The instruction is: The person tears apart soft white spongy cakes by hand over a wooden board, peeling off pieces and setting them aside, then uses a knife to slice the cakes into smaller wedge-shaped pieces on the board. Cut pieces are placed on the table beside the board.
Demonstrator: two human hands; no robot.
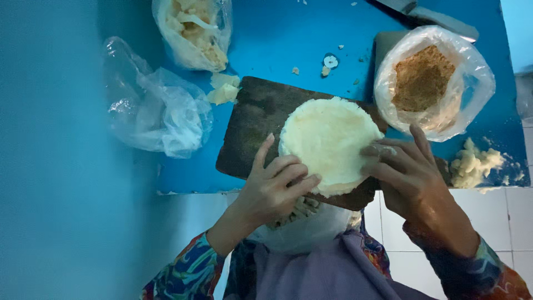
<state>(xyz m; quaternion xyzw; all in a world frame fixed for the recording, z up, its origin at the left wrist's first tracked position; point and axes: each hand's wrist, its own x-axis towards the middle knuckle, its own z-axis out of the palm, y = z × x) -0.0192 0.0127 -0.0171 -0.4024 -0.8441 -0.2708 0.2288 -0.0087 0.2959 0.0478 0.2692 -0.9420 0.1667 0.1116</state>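
So there's a flat round disc of pale dough (328, 141) sitting on a dark wooden board (250, 130), and that board is my reference point for everything else. The board lies on a blue tabletop (288, 33), with its near edge hanging a bit past the tabletop's rim over white floor tiles (516, 216). The left hand (272, 189) is at the disc's near-left edge, fingers loosely curled with the fingertips resting on the rim of the dough and the thumb up on the board beside it; it's touching more than gripping. The right hand (408, 172) is at the disc's right edge, fingers half spread and laid on the rim, also pressing rather than clutching anything. Past the board's far left corner there's a clear bag with pale dough lumps (194, 30), and a couple of loose pale chunks (223, 89) lie right against that corner. Off to the board's left is a crumpled empty-looking plastic bag (155, 108). To the board's right, a bag of brown crumbs (430, 83) sits open, and just nearer than that a small heap of crumbly dough (474, 164) lies on the tabletop. Below the board, in the person's lap, another plastic bag (305, 225) shows, contents hard to tell.
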